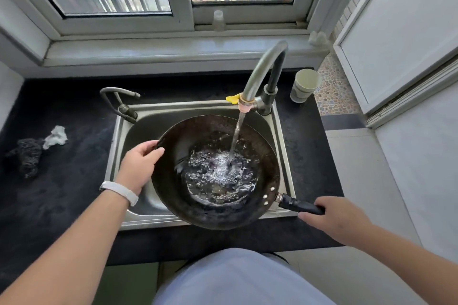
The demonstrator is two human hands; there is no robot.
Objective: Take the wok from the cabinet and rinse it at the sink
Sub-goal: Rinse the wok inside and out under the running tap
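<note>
Black countertop [62, 181] surrounds a stainless steel sink [116, 156], and the wok [178, 136] is held inside and above the basin, its near edge overhanging the front rim of the sink. The tall tap [262, 67] is running, and the water stream [235, 136] falls into the middle of the wok, where a pool of water is already collected.

The left hand [138, 166] is placed on the left rim of the wok, with the fingers curled over the edge and onto the inner wall. The right hand [334, 218] is closed round the far end of the handle [297, 204]; its fingers are hidden beneath the hand, and only the thumb is seen alongside the grip.

The wok is judged to be rigid, dark metal, and heavier with the water in it. The wet rim is expected to be slippery, so the main load is best taken at the handle and the rim used for steadying and tilting only. A paper cup [304, 84] stands beside the tap base, well apart from the wok.
</note>
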